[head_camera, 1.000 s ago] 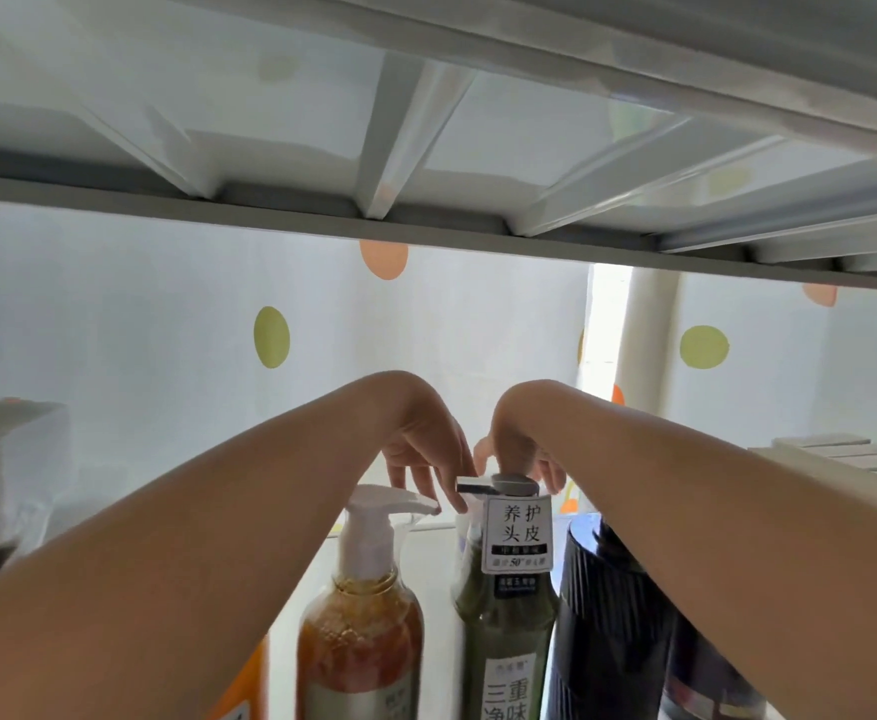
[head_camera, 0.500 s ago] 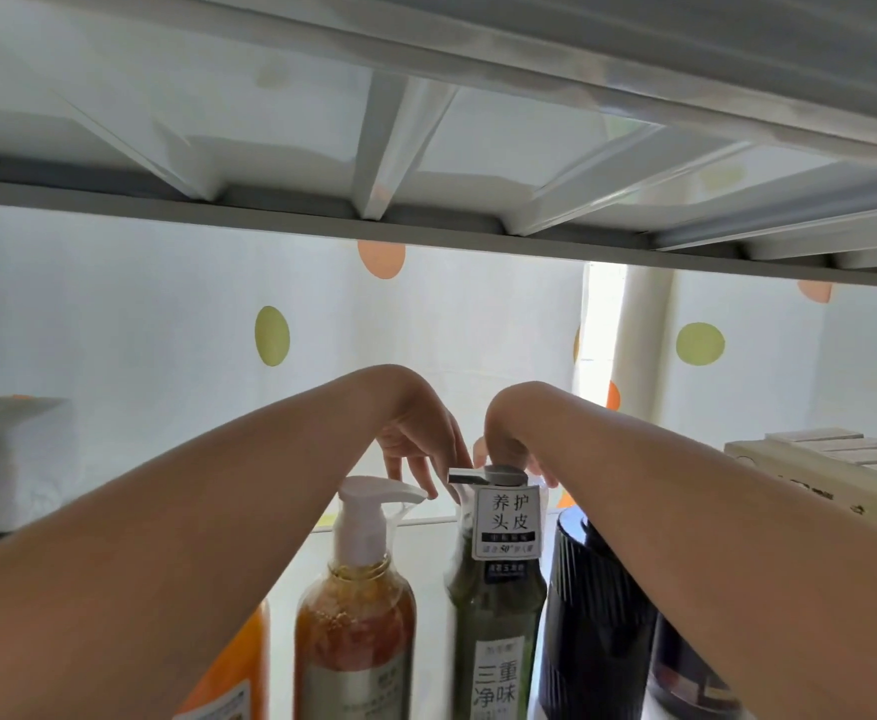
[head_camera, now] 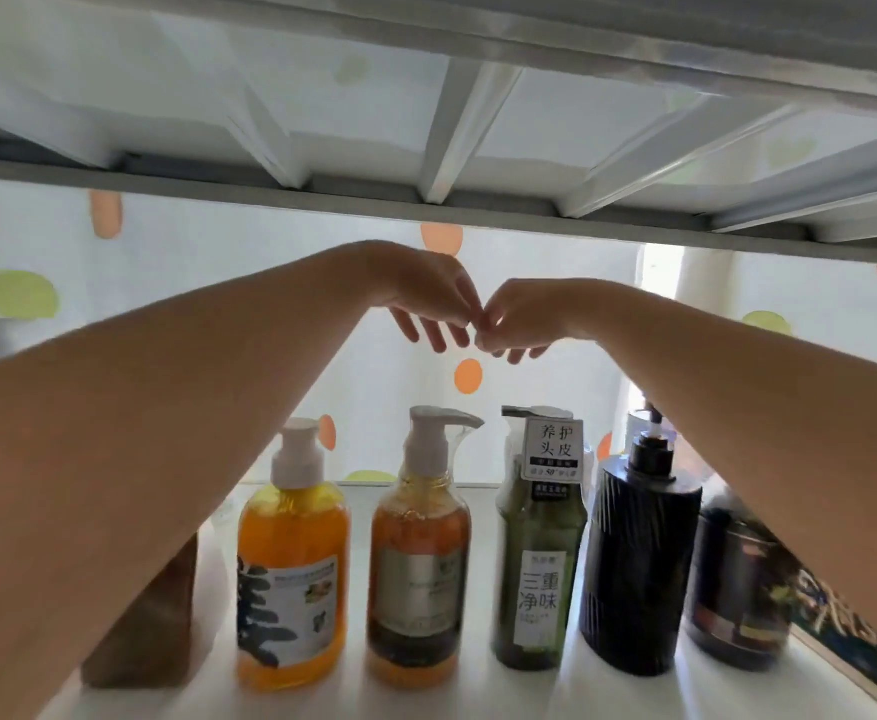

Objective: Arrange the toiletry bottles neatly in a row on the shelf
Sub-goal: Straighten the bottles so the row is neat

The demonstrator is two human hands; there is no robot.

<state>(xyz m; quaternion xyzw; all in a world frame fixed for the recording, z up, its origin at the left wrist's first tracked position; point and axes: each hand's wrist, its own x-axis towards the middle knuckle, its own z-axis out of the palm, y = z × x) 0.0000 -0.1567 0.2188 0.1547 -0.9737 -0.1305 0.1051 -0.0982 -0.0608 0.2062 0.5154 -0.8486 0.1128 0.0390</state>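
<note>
Several toiletry bottles stand side by side on the white shelf (head_camera: 467, 688): an orange pump bottle (head_camera: 293, 579), an amber pump bottle (head_camera: 418, 574), a green bottle (head_camera: 537, 563) with a white tag, a black ribbed pump bottle (head_camera: 636, 558) and a dark jar (head_camera: 735, 589). A brown bottle (head_camera: 153, 626) stands at the left, partly behind my left forearm. My left hand (head_camera: 426, 298) and my right hand (head_camera: 517, 319) hang above the row, fingers down and loosely apart, fingertips nearly meeting. Neither hand holds anything.
The ribbed underside of the upper shelf (head_camera: 452, 122) runs low overhead. A white curtain with orange and green dots (head_camera: 218, 314) hangs behind the shelf. A patterned flat box (head_camera: 841, 631) lies at the right under my right forearm.
Both hands have lifted off the green bottle's pump top and now hang clear above the row. The view has dropped, so whole bottles now show.
</note>
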